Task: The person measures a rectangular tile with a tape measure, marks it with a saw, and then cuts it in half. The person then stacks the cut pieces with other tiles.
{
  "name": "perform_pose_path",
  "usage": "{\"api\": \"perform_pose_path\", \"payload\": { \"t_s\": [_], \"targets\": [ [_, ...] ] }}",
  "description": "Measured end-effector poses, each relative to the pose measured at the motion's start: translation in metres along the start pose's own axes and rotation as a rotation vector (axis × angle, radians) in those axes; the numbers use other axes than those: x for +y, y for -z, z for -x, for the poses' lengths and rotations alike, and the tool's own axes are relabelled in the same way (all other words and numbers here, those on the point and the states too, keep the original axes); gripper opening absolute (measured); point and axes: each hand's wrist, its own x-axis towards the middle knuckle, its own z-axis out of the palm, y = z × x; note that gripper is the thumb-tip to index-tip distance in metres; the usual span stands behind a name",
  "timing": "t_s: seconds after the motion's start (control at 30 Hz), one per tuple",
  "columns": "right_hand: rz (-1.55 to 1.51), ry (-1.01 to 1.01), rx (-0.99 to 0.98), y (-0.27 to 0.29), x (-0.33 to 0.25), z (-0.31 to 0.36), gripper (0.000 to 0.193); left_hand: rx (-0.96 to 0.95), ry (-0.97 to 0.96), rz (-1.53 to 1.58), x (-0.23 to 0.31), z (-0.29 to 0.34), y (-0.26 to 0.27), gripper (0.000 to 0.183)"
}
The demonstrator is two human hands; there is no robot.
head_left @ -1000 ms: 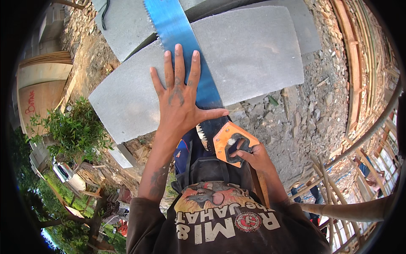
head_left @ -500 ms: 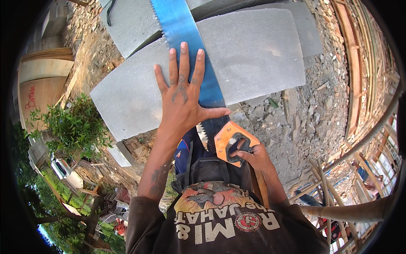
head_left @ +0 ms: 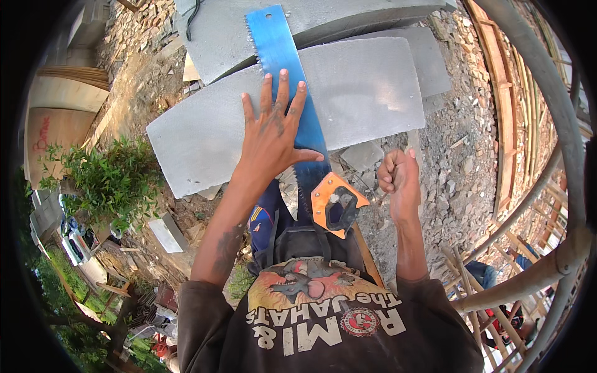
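A hand saw with a blue blade (head_left: 280, 53) and an orange handle (head_left: 331, 202) lies across a grey lightweight concrete block (head_left: 367, 87), its handle end over my lap. My left hand (head_left: 270, 133) rests flat with fingers spread, partly on the block and partly on the blade; its thumb reaches across the blade near the handle. To the right of the saw handle, apart from it, my right hand (head_left: 401, 180) is raised with curled fingers and the thumb pointing up. I see nothing held in it.
More grey blocks (head_left: 348, 18) lie beyond the first one. Rubble (head_left: 460, 161) covers the ground at the right, beside bamboo poles (head_left: 522, 273) and a long wooden plank (head_left: 500, 74). A leafy shrub (head_left: 109, 180) and plywood boards (head_left: 62, 130) stand at the left.
My right hand has let go of the saw handle and moved up to the right. My left hand stays spread on the saw and block; the view has shifted, showing the blade's far end.
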Motion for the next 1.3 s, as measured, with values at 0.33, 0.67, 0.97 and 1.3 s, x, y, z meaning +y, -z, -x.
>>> {"api": "perform_pose_path", "payload": {
  "t_s": [0.33, 0.67, 0.97, 1.3],
  "targets": [
    [0.913, 0.957, 0.031, -0.116, -0.046, -0.146, 0.019, -0.036, 0.057, 0.010, -0.010, -0.016, 0.010, 0.155],
    [1.193, 0.837, 0.021, -0.136, -0.055, -0.159, 0.014, -0.001, 0.062, 0.012, -0.010, -0.019, 0.004, 0.157],
    [1.133, 0.743, 0.000, -0.143, -0.059, -0.159, 0.013, 0.005, 0.020, 0.046, -0.016, -0.018, -0.004, 0.159],
    [1.087, 0.605, -0.061, -0.149, -0.069, -0.158, 0.019, 0.041, 0.005, 0.063, -0.017, -0.017, -0.003, 0.160]
  ]
}}
